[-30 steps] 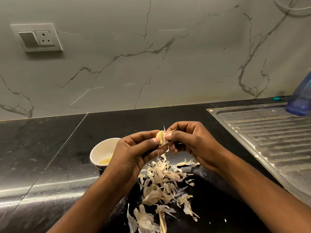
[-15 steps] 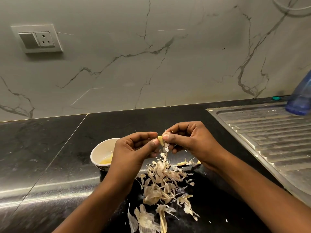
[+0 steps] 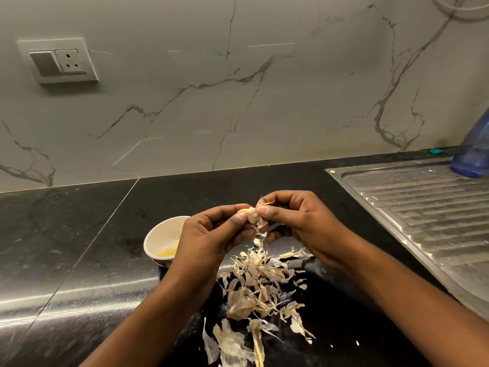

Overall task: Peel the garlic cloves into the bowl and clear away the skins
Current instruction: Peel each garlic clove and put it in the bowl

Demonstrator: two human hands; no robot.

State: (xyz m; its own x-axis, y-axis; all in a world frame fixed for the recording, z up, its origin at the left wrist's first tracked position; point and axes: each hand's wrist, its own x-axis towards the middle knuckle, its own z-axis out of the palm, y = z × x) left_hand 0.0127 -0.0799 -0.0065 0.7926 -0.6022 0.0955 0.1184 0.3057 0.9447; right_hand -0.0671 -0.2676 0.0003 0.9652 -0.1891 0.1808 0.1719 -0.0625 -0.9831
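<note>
Garlic clove (image 3: 244,211) is pinched by left hand (image 3: 211,241); right hand (image 3: 299,221) grips skin (image 3: 256,217), best pulled gently above the worktop (image 3: 79,260).

Both forearms come in from the bottom edge and lean toward each other, so the hands meet in the middle. The left hand (image 3: 211,242) shows its back to the camera. Its thumb and curled fingers (image 3: 219,210) pinch a garlic clove (image 3: 250,215). The right hand (image 3: 304,226) faces it with fingers curled, and its thumb and forefinger pinch the same clove from the other side.
</note>
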